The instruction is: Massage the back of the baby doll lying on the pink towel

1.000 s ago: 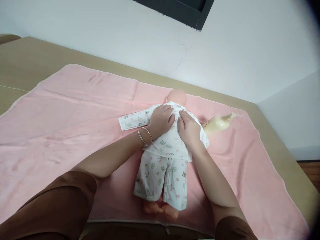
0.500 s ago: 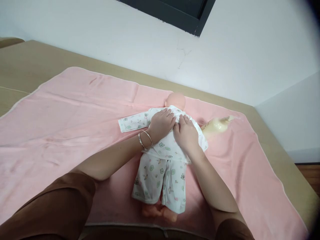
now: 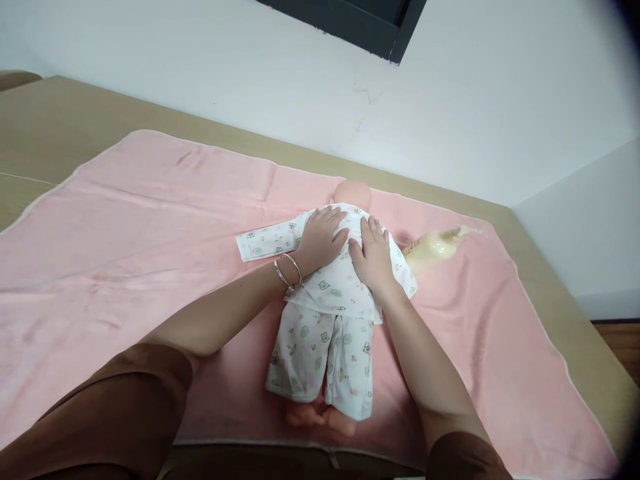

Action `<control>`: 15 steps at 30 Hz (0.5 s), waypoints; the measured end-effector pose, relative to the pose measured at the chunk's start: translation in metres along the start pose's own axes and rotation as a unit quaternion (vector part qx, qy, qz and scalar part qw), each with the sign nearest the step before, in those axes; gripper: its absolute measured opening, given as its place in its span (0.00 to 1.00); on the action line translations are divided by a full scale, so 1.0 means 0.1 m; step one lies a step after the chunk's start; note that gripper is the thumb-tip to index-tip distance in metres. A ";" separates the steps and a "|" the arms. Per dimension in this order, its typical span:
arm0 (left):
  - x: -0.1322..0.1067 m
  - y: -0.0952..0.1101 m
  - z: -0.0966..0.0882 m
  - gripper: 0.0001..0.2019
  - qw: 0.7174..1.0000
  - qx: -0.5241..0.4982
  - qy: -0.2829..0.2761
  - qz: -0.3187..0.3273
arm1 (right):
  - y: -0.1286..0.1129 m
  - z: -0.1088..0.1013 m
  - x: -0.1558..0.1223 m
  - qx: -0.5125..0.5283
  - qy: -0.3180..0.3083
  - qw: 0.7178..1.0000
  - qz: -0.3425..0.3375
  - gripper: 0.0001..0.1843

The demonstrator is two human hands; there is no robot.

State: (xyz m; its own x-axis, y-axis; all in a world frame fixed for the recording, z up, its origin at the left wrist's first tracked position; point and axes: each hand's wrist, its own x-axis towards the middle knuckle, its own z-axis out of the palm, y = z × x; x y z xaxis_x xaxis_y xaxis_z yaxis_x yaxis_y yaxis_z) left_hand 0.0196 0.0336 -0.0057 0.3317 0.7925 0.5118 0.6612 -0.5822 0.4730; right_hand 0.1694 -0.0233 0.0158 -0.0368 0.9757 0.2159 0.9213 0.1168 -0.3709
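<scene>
A baby doll (image 3: 353, 194) lies on the pink blanket, its bald head away from me and its feet close to me. It wears a white printed top (image 3: 330, 287) and matching trousers (image 3: 300, 350). My left hand (image 3: 321, 239) rests flat on the upper left of the top, fingers spread. On the upper right of the top lies my right hand (image 3: 373, 257), its fingers stretched out. Fabric shows between the two hands. The left sleeve of the top is stretched out sideways; the doll's bare feet (image 3: 327, 419) poke out below the trousers.
The pink blanket (image 3: 165, 213) spreads over a wooden table (image 3: 100, 110), with some creases. Right of the doll sits a glossy cream-coloured object (image 3: 436, 245), its kind unclear. A white wall (image 3: 300, 100) with a dark frame (image 3: 350, 27) stands behind the table.
My hands have moved apart on the doll's top, the left slightly leftward and the right slightly rightward, with the fingers more spread. The doll stays about where it was.
</scene>
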 end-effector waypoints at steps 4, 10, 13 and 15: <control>0.00 0.00 0.01 0.21 1.000 -0.012 0.003 -0.005 | 0.01 0.02 -0.01 0.008 0.011 1.000 -0.005 0.33; 0.00 -0.01 0.01 0.20 1.000 -0.023 0.011 -0.002 | 0.02 0.03 0.00 0.006 0.017 1.000 -0.008 0.33; 0.00 -0.02 0.02 0.20 0.999 -0.028 0.015 0.000 | 0.02 0.03 0.00 0.001 0.014 1.000 -0.006 0.34; 0.00 -0.03 0.02 0.20 0.999 -0.031 0.017 0.001 | 0.01 0.02 0.00 0.001 0.012 1.000 -0.005 0.34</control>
State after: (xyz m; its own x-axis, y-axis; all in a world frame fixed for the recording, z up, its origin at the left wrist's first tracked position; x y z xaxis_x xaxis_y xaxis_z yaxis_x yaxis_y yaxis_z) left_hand 0.0196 0.0359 -0.0085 0.3093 0.7848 0.5371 0.6177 -0.5952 0.5140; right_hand 0.1696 -0.0229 0.0133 -0.0365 0.9697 0.2416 0.9205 0.1267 -0.3695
